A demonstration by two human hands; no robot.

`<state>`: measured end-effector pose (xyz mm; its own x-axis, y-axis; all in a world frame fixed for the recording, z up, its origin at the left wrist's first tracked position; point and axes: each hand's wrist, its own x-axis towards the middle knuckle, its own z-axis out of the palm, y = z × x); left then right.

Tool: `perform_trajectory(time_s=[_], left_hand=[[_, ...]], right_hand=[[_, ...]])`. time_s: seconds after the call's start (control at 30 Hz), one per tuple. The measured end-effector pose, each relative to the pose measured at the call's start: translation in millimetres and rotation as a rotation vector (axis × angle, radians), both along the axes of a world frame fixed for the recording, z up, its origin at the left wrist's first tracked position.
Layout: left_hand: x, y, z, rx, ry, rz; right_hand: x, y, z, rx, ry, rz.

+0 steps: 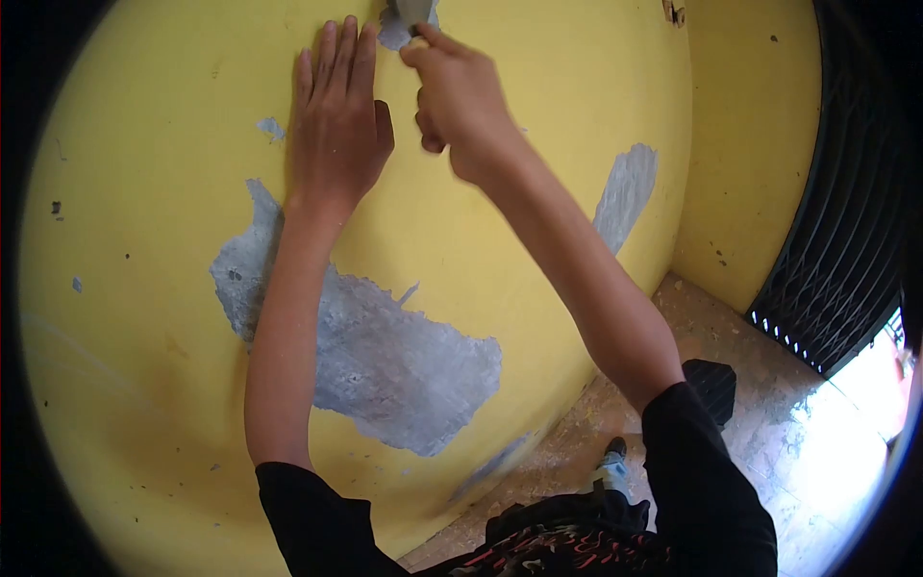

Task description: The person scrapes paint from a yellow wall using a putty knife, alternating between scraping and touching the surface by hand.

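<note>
My left hand [338, 130] lies flat on the yellow wall [144, 240], fingers stretched upward. My right hand [460, 96] is closed around the handle of a scraper [414, 12], most of the handle hidden by the fingers. The scraper's metal blade reaches the top edge of the view, over a small grey bare patch [392, 35] in the paint. Below my hands a large grey bare patch [404, 370] spreads over the wall, partly behind my left forearm. Another grey patch [627, 192] shows to the right of my right forearm.
A dark folding metal gate [827, 221] stands at the right beside a second stretch of yellow wall [750, 125]. Paint flakes lie on the tiled floor [577, 433]. A black object [711, 389] sits on the floor near my right elbow. Bright light falls at the lower right.
</note>
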<state>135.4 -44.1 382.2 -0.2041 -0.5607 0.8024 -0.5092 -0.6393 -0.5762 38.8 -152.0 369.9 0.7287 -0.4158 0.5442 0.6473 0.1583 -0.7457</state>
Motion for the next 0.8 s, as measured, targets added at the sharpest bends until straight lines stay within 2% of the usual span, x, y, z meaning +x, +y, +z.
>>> perform_trajectory(time_s=[0.1,0.27,0.33,0.4,0.47,0.5,0.53,0.6,0.67,0.8], left_hand=[[2.5,0.4,-1.9,-0.003,0.054,-0.045],[0.6,0.3,-1.3,-0.011,0.025,-0.028],[0.4,-0.3,-0.8,-0.003,-0.009,-0.057],[1.9,-0.6,-0.6,-0.012,0.000,-0.058],[2.0,-0.3,-2.6,-0.010,0.006,-0.062],[2.0,0.0,-1.6,-0.014,0.005,-0.066],[1.5,0.5,-2.0,-0.015,0.004,-0.064],[-0.3,-0.4,-1.2,-0.017,0.018,-0.052],[-3.0,-0.7,-0.4,-0.017,0.028,-0.035],[-1.7,-3.1,-0.3,-0.027,0.011,-0.064]], right_hand=[[7.3,-2.7,-0.8,0.035,-0.053,-0.040],[10.6,-7.3,-1.3,-0.033,0.057,0.026],[25.7,11.8,-7.6,-0.158,-0.066,-0.253],[19.9,6.1,-5.0,-0.137,-0.057,-0.193],[7.4,2.7,7.1,0.104,0.085,-0.005],[18.2,11.5,9.7,-0.051,-0.128,-0.267],[22.1,9.8,5.7,-0.052,-0.130,-0.265],[15.5,4.1,-1.1,0.020,-0.038,-0.052],[12.1,-11.8,10.4,0.086,-0.030,-0.048],[6.8,-3.1,4.7,-0.001,-0.023,-0.061]])
